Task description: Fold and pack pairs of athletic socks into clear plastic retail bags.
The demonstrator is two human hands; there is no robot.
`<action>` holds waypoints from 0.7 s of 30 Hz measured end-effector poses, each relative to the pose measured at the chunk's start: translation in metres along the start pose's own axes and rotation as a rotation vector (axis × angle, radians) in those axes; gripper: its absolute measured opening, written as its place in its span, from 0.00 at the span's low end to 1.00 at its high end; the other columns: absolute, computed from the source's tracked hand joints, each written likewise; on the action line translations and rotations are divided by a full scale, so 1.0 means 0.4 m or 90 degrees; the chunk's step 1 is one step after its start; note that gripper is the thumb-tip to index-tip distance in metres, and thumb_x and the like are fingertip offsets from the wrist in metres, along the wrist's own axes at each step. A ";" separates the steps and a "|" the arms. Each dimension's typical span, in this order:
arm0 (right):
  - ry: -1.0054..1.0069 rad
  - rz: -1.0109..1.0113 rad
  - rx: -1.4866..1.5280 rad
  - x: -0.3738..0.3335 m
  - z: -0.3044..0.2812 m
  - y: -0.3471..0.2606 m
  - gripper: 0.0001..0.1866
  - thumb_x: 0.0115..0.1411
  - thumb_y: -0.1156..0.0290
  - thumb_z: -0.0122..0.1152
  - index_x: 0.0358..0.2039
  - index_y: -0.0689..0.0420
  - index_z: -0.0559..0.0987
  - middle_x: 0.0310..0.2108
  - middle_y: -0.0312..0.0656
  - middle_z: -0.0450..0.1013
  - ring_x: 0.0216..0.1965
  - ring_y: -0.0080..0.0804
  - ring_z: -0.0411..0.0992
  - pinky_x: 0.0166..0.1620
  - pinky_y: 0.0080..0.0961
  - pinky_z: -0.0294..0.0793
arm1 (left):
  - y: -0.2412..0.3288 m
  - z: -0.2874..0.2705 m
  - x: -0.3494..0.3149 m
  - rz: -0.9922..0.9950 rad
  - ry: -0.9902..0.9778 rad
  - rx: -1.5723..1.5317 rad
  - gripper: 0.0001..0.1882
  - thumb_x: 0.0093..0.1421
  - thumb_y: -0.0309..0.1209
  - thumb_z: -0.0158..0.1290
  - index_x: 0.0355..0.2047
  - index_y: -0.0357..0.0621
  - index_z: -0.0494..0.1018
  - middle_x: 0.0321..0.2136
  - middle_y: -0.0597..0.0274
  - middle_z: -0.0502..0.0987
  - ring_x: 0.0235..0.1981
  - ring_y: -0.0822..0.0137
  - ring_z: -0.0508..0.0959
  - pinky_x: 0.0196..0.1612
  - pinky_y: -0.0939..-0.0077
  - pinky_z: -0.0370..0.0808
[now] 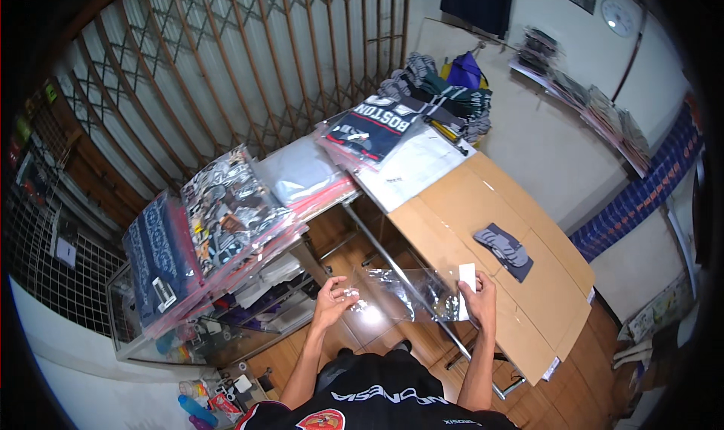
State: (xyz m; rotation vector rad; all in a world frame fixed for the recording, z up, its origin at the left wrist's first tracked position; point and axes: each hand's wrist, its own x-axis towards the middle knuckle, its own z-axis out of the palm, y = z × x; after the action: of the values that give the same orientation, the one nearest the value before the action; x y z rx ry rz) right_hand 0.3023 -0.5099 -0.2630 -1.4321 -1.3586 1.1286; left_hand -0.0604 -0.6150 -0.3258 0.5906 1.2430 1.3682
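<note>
A clear plastic bag (407,293) is stretched flat between my two hands, above the floor and the near edge of the table. My left hand (333,302) is closed in a pinch on the bag's left end. At the other end my right hand (480,296) grips the bag along with a white strip (467,274), its thumb lying over the strip. Just beyond my right hand, a small folded dark grey cloth piece with lighter grey bands (504,250) lies on the cardboard (445,196) covering the table.
Bagged printed garments (234,204) and bagged blue patterned cloth (160,253) are stacked on a glass cabinet at left. A bagged dark shirt (373,128) lies at the table's far end, near piled grey and green textiles (445,90). A metal table rail (385,256) runs below.
</note>
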 end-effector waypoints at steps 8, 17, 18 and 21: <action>0.032 -0.127 -0.083 0.144 -0.185 -0.043 0.17 0.61 0.74 0.69 0.49 0.68 0.79 0.33 0.45 0.83 0.33 0.23 0.78 0.36 0.23 0.77 | 0.054 0.245 0.016 0.093 -0.177 0.278 0.48 0.55 0.21 0.68 0.73 0.51 0.57 0.54 0.47 0.77 0.31 0.78 0.78 0.30 0.80 0.78; 0.205 -0.191 -0.218 0.245 -0.350 0.066 0.22 0.70 0.58 0.55 0.56 0.59 0.78 0.55 0.56 0.76 0.58 0.54 0.73 0.60 0.46 0.71 | -0.062 0.433 0.098 0.097 -0.138 0.213 0.26 0.57 0.21 0.66 0.57 0.37 0.76 0.40 0.63 0.81 0.25 0.84 0.72 0.28 0.87 0.68; 0.218 -0.189 -0.217 0.235 -0.361 0.091 0.22 0.70 0.58 0.55 0.56 0.59 0.78 0.55 0.56 0.76 0.58 0.54 0.73 0.60 0.46 0.71 | -0.075 0.445 0.107 0.099 -0.088 0.175 0.25 0.57 0.21 0.66 0.56 0.36 0.76 0.38 0.62 0.81 0.25 0.84 0.72 0.27 0.87 0.68; 0.125 -0.138 -0.425 0.186 -0.360 0.124 0.21 0.66 0.60 0.61 0.58 0.47 0.80 0.66 0.51 0.67 0.64 0.49 0.67 0.63 0.51 0.65 | -0.112 0.456 0.155 0.105 -0.044 0.162 0.22 0.57 0.21 0.67 0.53 0.33 0.76 0.36 0.60 0.82 0.28 0.78 0.78 0.31 0.84 0.75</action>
State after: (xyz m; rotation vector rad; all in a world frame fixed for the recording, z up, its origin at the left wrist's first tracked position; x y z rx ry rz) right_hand 0.4545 -0.4373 -0.2807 -1.7376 -1.7837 0.3824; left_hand 0.1048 -0.5062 -0.3274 0.9273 1.3454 1.3209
